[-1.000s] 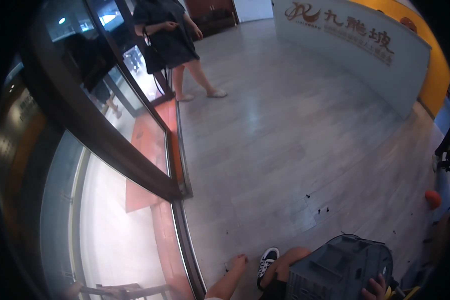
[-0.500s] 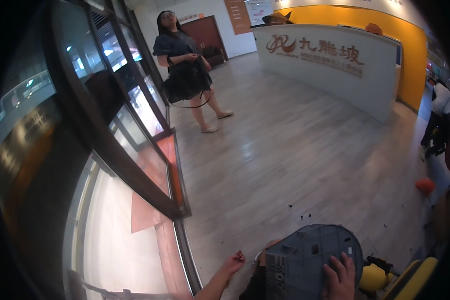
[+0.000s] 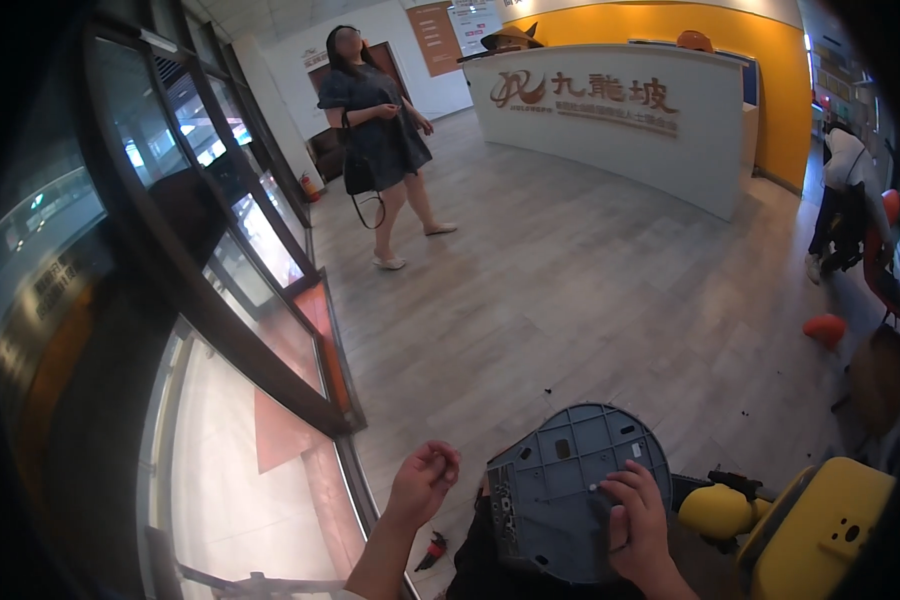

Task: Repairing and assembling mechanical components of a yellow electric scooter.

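Observation:
A grey plastic panel (image 3: 555,445) with ribs and slots lies in front of me at the bottom, over my dark-clad lap. My right hand (image 3: 638,520) rests on its right part, fingers bent and apart, near a small white spot. My left hand (image 3: 425,480) is raised just left of the panel with fingers curled together; whatever they hold, if anything, is too small to make out. A red-and-black object (image 3: 432,550), perhaps a tool, lies below it. Yellow plastic parts (image 3: 820,520) and a yellow rounded piece (image 3: 715,508) are at the right.
Glass doors with dark frames (image 3: 215,330) line the left. A person (image 3: 380,150) with a black bag stands ahead, before a white reception counter (image 3: 610,160). Another person (image 3: 845,170) bends at the right, near a red object (image 3: 825,330) on the wooden floor (image 3: 490,320).
My view has tilted up; my left hand has risen and the panel shows more fully. The standing person's bag hangs more upright; the person on the right shows more.

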The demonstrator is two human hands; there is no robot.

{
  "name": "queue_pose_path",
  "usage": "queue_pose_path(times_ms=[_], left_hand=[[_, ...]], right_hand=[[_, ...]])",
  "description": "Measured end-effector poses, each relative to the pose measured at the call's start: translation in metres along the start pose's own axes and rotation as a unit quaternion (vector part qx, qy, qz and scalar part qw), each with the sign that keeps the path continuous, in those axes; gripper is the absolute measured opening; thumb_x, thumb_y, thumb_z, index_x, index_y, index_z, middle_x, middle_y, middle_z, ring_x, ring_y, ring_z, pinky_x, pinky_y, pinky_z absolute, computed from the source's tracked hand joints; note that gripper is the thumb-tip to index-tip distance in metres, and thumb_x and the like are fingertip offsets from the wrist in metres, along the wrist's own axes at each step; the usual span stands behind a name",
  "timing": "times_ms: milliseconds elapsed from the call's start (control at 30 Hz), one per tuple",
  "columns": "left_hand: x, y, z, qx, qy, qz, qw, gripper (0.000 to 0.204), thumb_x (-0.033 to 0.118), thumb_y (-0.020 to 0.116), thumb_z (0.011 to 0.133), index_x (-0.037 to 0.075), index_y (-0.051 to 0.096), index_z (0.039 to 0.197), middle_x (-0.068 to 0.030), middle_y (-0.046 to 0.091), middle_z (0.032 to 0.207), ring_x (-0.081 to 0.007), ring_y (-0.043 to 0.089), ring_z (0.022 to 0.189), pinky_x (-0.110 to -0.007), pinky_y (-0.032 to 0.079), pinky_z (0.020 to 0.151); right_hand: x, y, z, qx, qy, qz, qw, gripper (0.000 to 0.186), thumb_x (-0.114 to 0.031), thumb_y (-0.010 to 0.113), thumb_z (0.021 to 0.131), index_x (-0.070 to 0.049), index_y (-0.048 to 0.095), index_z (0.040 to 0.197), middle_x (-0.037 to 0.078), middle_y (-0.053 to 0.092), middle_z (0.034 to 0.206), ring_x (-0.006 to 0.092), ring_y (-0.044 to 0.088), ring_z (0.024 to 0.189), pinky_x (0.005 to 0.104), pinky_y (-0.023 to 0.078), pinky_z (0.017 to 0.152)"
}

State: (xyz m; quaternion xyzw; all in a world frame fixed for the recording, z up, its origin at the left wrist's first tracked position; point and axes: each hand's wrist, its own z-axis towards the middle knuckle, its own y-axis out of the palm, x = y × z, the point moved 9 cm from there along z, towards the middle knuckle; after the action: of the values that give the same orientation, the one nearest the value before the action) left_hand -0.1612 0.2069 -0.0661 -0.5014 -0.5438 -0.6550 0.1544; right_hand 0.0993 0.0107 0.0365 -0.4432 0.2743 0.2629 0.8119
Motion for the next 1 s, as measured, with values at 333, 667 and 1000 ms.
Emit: queue_pose_path(times_ms=[333, 667, 1000], left_hand=[[-0.045, 0.192, -0.057, -0.283, -0.158, 0.114, 0.939, 0.029, 0.005, 0.045, 0.109, 0.004, 0.054, 0.137, -0.0044, 0.061, 0.116, -0.0073, 0.049, 0.081, -0.024, 0.044, 0.074], [-0.063, 0.227, -0.060, -0.223, -0.033, 0.211, 0.951, 0.045, -0.004, 0.037, 0.105, 0.005, 0.044, 0.148, -0.0061, 0.053, 0.136, -0.0088, 0.057, 0.103, -0.026, 0.050, 0.090], [-0.049, 0.222, -0.067, -0.214, 0.087, 0.325, 0.917, 0.044, -0.004, 0.039, 0.102, 0.003, 0.048, 0.144, -0.0174, 0.045, 0.144, -0.0263, 0.055, 0.129, -0.035, 0.048, 0.104]], right_hand=[[0.002, -0.020, -0.021, 0.064, 0.055, 0.135, 0.987, 0.012, -0.009, 0.054, 0.103, 0.000, 0.062, 0.104, 0.014, 0.064, 0.084, 0.0261, 0.064, 0.068, 0.0355, 0.049, 0.064], [-0.017, -0.019, -0.027, -0.038, 0.060, 0.064, 0.995, 0.021, -0.015, 0.078, 0.092, -0.005, 0.065, 0.104, 0.009, 0.065, 0.069, 0.0203, 0.066, 0.056, 0.0316, 0.050, 0.054], [-0.009, -0.005, -0.032, -0.062, 0.078, 0.076, 0.992, 0.026, -0.009, 0.081, 0.080, -0.008, 0.067, 0.103, 0.007, 0.057, 0.060, 0.0166, 0.057, 0.048, 0.0295, 0.044, 0.050]])
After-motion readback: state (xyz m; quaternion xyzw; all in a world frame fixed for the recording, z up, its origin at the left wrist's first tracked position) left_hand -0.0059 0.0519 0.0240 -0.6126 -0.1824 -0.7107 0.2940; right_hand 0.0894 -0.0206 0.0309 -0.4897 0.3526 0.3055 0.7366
